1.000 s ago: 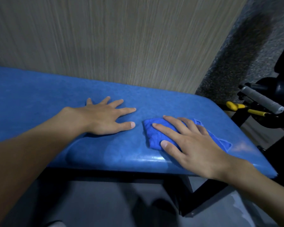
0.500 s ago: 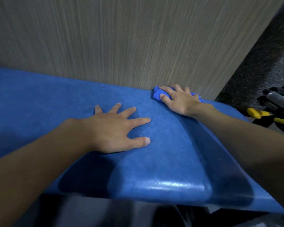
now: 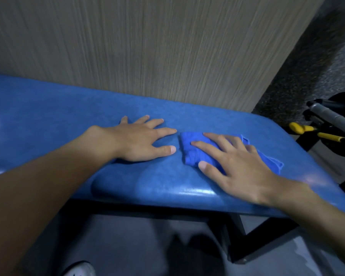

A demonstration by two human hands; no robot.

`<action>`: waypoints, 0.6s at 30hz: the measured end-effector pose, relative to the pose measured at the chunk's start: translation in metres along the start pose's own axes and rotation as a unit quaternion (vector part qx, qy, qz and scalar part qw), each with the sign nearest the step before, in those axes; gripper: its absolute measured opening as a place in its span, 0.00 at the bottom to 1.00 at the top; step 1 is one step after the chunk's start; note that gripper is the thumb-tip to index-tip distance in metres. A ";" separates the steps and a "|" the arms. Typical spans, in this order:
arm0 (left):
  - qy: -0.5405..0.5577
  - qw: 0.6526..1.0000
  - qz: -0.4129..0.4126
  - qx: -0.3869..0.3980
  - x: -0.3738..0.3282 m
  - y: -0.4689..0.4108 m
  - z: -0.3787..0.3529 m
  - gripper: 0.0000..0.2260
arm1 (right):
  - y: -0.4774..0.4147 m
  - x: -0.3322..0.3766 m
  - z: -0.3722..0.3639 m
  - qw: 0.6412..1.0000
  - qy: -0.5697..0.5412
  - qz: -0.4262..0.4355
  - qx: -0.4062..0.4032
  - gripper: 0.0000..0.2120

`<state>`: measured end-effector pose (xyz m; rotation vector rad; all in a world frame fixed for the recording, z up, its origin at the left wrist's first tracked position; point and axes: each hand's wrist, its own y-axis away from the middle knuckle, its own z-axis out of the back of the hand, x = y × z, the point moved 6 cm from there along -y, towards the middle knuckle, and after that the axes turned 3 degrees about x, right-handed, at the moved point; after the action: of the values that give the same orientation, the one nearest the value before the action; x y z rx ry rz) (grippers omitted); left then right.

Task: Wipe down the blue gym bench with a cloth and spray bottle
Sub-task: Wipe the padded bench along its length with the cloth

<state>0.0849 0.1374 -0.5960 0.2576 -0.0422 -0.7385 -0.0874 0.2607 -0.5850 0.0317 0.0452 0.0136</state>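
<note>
Item 1: worktop [image 3: 58, 120], blue, padded, glossy along the near edge; set against a wood-grain wall panel [image 3: 147, 46] and carried on a black frame [image 3: 267, 234] over a grey floor [image 3: 127, 246].

Item 2: cloth [image 3: 193, 154], blue, crumpled; laid on the worktop right of centre, near the front edge.

Item 3: left hand [image 3: 139, 139], laid flat on the worktop with fingers spread wide; nothing is held. Its fingertips are just beside the cloth, not touching.

Item 4: right hand [image 3: 239, 166], pressed flat on top of the cloth with fingers straight and spread.

Item 5: yellow-handled tool [image 3: 301, 129] and grey bar [image 3: 331, 116], seen beyond the worktop's right end.

Item 6: white shoe [image 3: 80, 268], partly seen on the floor below.
</note>
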 end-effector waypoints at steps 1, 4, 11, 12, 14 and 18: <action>0.000 1.000 -0.001 -0.003 0.000 0.002 0.000 0.31 | 0.015 0.006 0.000 1.000 0.009 0.008 0.002 0.34; 0.001 1.000 -0.001 -0.011 0.001 0.008 -0.001 0.31 | 0.044 0.016 0.001 0.999 0.024 0.038 0.019 0.30; -0.009 0.999 0.039 -0.005 0.018 0.010 -0.001 0.34 | 0.027 0.007 0.002 0.999 0.013 0.046 0.010 0.28; -0.009 0.999 0.039 0.003 0.020 0.009 -0.003 0.34 | 0.018 0.004 0.001 0.999 0.009 0.046 0.007 0.28; -0.012 0.999 0.035 0.014 0.021 0.008 -0.006 0.36 | -0.003 0.000 0.002 0.999 0.000 0.046 -0.004 0.29; -0.018 0.999 0.028 0.020 0.021 0.007 -0.008 0.38 | -0.063 -0.018 0.002 0.999 -0.022 0.022 -0.028 0.30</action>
<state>0.1060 0.1300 -0.6027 0.2803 -0.0993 -0.6870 -0.1043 0.1971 -0.5842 -0.0222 0.0005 0.0589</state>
